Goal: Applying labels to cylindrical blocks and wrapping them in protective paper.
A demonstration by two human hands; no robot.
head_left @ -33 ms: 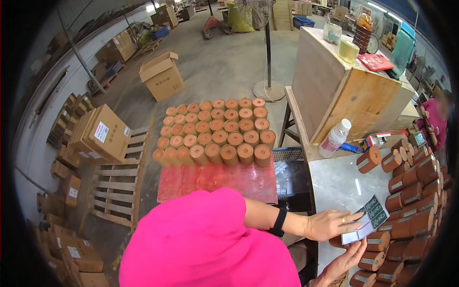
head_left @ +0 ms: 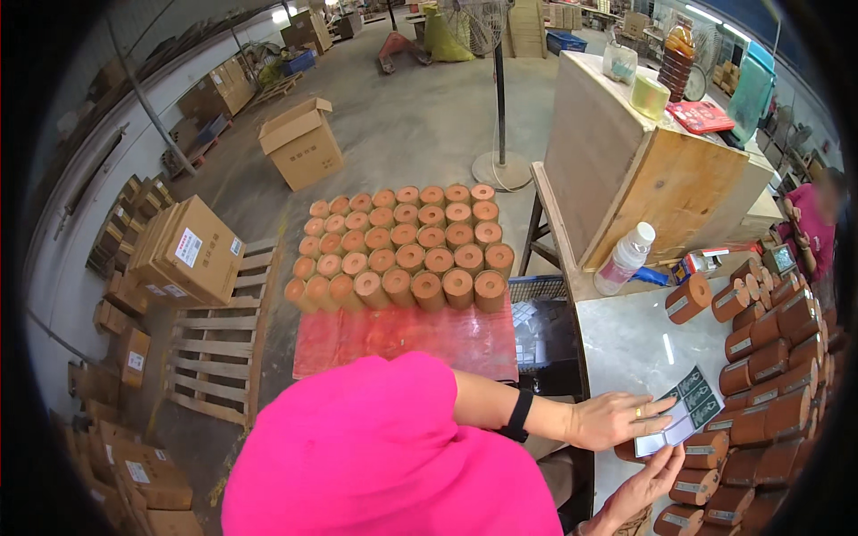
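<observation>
Dark, curved edges, perhaps soft

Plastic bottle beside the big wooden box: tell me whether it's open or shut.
Shut: the plastic bottle has its white cap on; how tightly, I cannot tell.

This looks like a factory workshop with a concrete floor point(head_left: 393, 125). Cardboard boxes point(head_left: 201, 268) and a slatted pallet point(head_left: 214, 348) sit toward nine o'clock, a tall fan point(head_left: 500, 98) at one, and matching brown cylinders point(head_left: 788, 416) crowd the worktable point(head_left: 617, 348) around four.

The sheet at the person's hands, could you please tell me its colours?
The sheet is partly dark green, partly whitish; the head view shows it best.
</observation>
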